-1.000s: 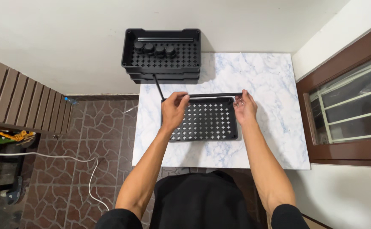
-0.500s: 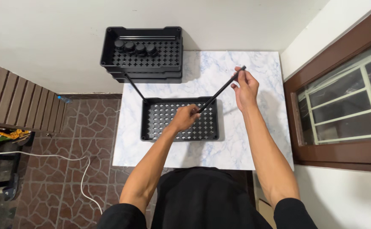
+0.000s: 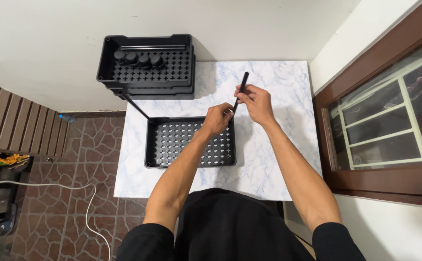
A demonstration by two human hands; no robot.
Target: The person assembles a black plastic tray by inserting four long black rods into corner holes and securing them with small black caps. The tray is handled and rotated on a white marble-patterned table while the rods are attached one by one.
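Observation:
Both hands grip one thin black rod [image 3: 243, 81] that stands steeply over the far right corner of a black perforated tray [image 3: 156, 159]. My left hand [image 3: 217, 119] pinches the rod's lower end right at that corner. My right hand [image 3: 255, 102] holds it a little higher, with the top end sticking out above the fingers. A second black rod [image 3: 135, 106] stands at the tray's far left corner and leans up toward the stacked trays behind.
The tray lies on a white marble-patterned table [image 3: 274, 159]. A stack of black trays [image 3: 105, 54] at the table's far left corner holds several black round caps [image 3: 137, 59] and a rod. Tiled floor with a white cable lies left; a window frame is right.
The rod lay flat along the tray's far edge a second ago; my right hand lifted its right end, and now it stands nearly upright at the far right corner, with both hands close together.

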